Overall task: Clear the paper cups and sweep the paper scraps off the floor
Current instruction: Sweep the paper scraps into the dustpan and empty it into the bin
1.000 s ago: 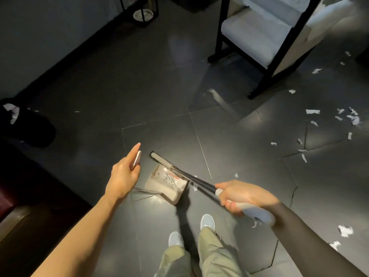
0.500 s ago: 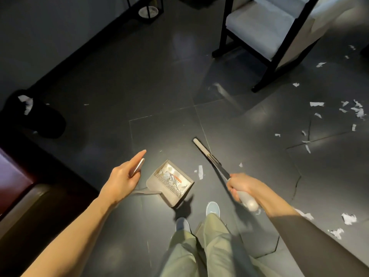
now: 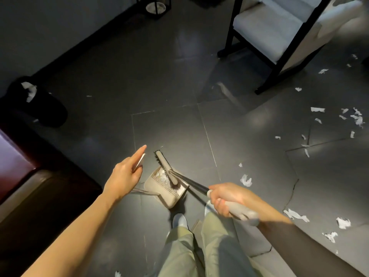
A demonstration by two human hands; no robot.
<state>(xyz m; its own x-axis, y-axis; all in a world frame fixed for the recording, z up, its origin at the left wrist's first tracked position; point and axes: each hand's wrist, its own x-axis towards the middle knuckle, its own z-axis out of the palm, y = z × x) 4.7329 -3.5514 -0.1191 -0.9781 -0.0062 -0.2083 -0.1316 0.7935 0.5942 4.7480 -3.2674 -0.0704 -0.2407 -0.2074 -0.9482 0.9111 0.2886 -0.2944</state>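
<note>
Paper scraps [image 3: 162, 176] in beige dustpan [image 3: 172, 202], broom [image 3: 165, 167] across

Left hand [image 3: 123, 176] covers most of the pan handle [image 3: 140, 162]: a pale sliver shows beside the forefinger, the hold itself out of sight. Broom head [image 3: 166, 168] lies across the pan [image 3: 159, 188], masking some of the scraps [image 3: 162, 176] inside. Broom grip [image 3: 239, 211] smears to a blur past the right hand [image 3: 225, 198]. One shoe [image 3: 179, 219] shows; the other is all but hidden behind that hand. Chair [image 3: 279, 27], stand [image 3: 155, 7] and sofa [image 3: 30, 196] are cut by the edges. Dark heap [image 3: 40, 112] at left: too murky to identify.
</note>
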